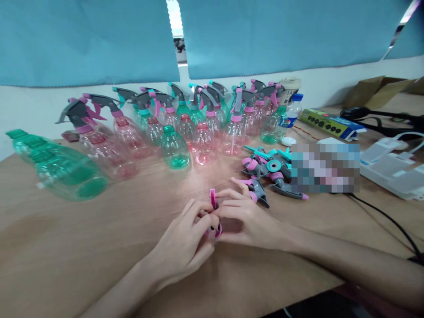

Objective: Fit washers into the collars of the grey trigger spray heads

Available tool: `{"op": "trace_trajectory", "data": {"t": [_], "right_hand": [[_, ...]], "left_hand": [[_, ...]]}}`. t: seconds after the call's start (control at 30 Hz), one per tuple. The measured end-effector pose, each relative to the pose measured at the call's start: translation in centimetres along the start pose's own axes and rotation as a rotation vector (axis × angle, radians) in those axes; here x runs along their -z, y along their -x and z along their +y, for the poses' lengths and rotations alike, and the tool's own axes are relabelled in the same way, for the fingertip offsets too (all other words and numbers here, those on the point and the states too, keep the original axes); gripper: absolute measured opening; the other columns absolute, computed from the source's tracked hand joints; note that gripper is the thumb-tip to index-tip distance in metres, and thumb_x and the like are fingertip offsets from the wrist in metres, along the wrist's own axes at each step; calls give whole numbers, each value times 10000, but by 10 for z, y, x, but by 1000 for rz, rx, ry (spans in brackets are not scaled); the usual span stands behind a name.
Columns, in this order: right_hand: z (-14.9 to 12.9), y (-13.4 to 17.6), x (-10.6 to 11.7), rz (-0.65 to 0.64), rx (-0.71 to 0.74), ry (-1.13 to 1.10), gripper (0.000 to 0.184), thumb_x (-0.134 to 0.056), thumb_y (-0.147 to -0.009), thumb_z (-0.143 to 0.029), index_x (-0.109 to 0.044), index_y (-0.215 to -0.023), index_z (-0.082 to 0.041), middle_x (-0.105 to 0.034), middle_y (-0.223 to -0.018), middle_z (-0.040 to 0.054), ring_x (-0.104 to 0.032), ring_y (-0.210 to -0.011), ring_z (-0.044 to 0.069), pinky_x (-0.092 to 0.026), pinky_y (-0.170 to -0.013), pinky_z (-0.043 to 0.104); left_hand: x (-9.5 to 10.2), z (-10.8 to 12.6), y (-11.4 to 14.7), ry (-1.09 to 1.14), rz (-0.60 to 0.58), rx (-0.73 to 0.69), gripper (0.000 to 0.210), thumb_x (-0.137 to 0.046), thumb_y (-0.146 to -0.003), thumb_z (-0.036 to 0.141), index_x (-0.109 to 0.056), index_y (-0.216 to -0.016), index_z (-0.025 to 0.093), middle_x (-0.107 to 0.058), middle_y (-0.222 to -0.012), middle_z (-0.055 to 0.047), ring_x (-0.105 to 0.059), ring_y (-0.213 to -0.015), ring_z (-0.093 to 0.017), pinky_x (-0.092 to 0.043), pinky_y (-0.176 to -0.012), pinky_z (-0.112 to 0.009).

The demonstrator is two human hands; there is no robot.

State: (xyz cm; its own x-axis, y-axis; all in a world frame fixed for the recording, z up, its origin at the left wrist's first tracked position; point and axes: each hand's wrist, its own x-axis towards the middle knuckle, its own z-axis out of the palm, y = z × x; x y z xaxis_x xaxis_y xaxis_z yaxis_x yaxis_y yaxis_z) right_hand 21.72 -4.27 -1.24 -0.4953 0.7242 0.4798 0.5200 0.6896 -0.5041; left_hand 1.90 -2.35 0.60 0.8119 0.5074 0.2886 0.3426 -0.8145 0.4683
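Both my hands meet over the front of the table around a pink and grey spray trigger head (212, 198). My left hand (190, 234) is closed on it from the left, its fingers covering most of the body. From the right, the fingertips of my right hand (243, 216) press on the same trigger head. A pink collar ring (217, 230) shows between the hands, low down. Just beyond my right hand lies a pile of loose trigger heads (261, 170) in grey, pink and teal.
Several clear pink and green bottles, many with trigger heads, stand along the wall, among them an open green bottle (175, 148) and an open pink bottle (202, 145). Green bottles (66, 172) lie at left. To the right are a Pepsi bottle (293, 110), a box (331, 123) and a black cable (387, 216).
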Motion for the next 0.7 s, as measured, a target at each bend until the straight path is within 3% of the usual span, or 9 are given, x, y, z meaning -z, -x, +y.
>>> {"op": "trace_trajectory", "data": {"t": [0.33,0.57,0.7], "right_hand": [[-1,-2,0,-9,-24,13,168,-626,-830,-392,-642,-844,-225,-714,-978,-22,-519,-1152,165,-36,-1129,458],[0,-2,0,-20,-2,-14,254,-636,-812,-419,-662,-988,-238,-722,-975,4,-493,-1191,201,-155,-1100,452],[0,-3,0,-30,9,-8,247,-623,-818,-438,-659,-942,-227,-720,-909,-4,-513,-1154,197,-115,-1107,458]], "left_hand": [[7,1,-4,-243,-29,-110,125,-406,-814,93,-511,-815,161,-505,-902,-85,-463,-853,-225,-448,-713,-350],[11,3,-5,-300,-105,-111,173,-431,-752,75,-556,-813,178,-517,-925,-88,-476,-857,-239,-443,-695,-342],[15,-3,-4,-328,-130,-159,183,-390,-822,106,-556,-836,181,-531,-900,-83,-485,-799,-218,-434,-649,-317]]}}
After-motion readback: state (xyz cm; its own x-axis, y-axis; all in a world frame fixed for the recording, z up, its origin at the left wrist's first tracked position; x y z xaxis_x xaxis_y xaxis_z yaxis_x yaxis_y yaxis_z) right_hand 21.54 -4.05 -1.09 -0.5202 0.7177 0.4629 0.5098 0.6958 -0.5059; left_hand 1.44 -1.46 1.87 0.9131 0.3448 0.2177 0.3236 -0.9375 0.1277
